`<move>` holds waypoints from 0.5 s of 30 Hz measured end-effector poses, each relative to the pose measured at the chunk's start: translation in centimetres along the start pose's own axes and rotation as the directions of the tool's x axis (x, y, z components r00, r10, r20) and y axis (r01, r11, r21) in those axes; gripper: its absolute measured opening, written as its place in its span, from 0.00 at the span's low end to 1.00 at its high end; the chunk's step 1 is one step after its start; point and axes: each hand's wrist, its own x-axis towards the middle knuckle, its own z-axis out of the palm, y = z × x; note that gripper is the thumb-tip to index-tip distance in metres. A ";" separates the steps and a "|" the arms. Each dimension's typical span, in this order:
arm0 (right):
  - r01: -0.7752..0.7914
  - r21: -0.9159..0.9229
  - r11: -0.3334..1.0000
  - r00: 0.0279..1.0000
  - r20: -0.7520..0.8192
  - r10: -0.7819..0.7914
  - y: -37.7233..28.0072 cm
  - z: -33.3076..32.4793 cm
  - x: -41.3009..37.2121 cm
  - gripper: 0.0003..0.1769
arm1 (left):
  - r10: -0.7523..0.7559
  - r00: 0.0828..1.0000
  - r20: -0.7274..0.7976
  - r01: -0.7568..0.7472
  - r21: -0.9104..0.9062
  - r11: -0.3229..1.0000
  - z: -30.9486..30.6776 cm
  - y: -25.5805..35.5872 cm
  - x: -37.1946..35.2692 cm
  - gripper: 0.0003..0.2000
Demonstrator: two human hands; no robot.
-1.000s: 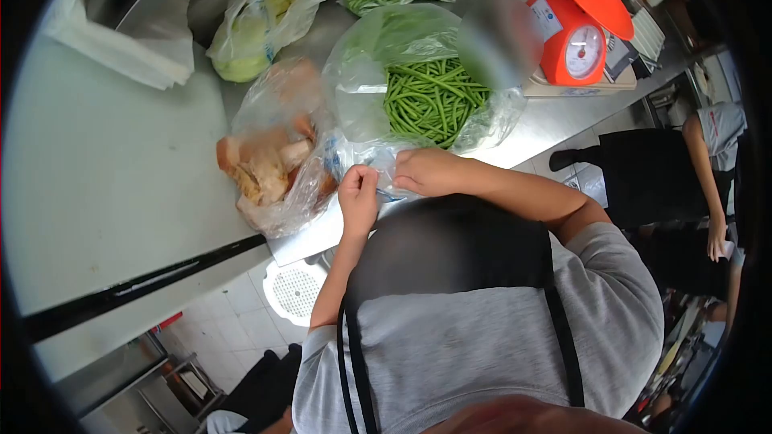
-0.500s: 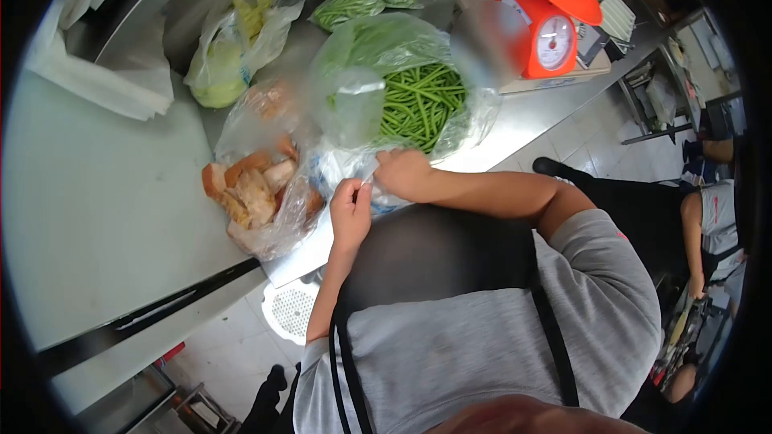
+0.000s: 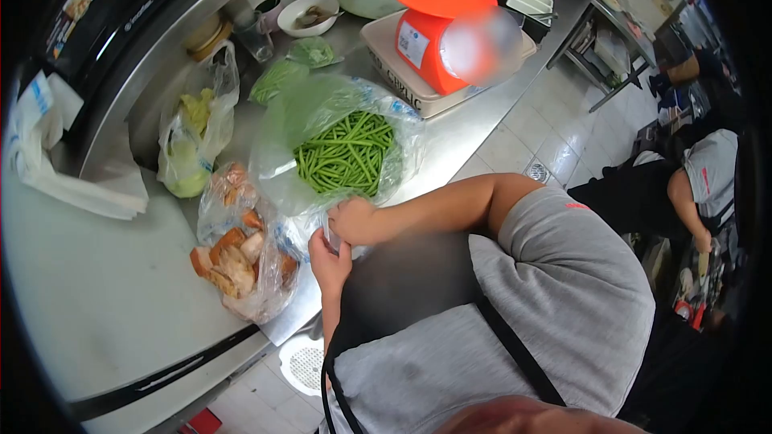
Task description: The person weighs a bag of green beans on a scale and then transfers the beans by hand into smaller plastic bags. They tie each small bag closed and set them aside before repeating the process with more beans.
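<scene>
My left hand is closed, thumb and fingers pinching a piece of clear plastic bag at the near edge of the counter. Right beside it, my right hand is curled over the same plastic, its fingertips partly hidden. Just beyond my hands a large clear bag lies wide at the mouth, full of cut green beans. To the left, chunks of browned bread-like food spill from another thin clear bag.
An orange dial scale stands on a lidded bin at the back right. Bagged cabbage, small bags of greens and a white bowl line the back. A co-worker stands at far right.
The view has swung, so the counter things sit lower and further left, with more of the back showing. Both hands stay close together on the plastic.
</scene>
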 end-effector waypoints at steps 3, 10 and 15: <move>0.086 -0.012 0.996 0.973 0.218 -0.081 0.2 -1.8 -0.5 0.11 | 0.023 1.000 0.000 -0.022 0.170 0.985 -0.3 1.5 0.1 0.25; 0.170 0.387 0.906 0.947 0.191 -0.259 5.8 -14.8 -4.7 0.16 | -0.075 0.993 0.086 0.052 0.249 0.967 -0.4 3.8 0.1 0.27; 0.173 0.331 0.928 0.931 -0.362 -0.045 17.0 -26.1 -12.3 0.16 | 0.210 0.961 -0.178 -0.101 0.481 0.871 1.5 7.4 -0.5 0.21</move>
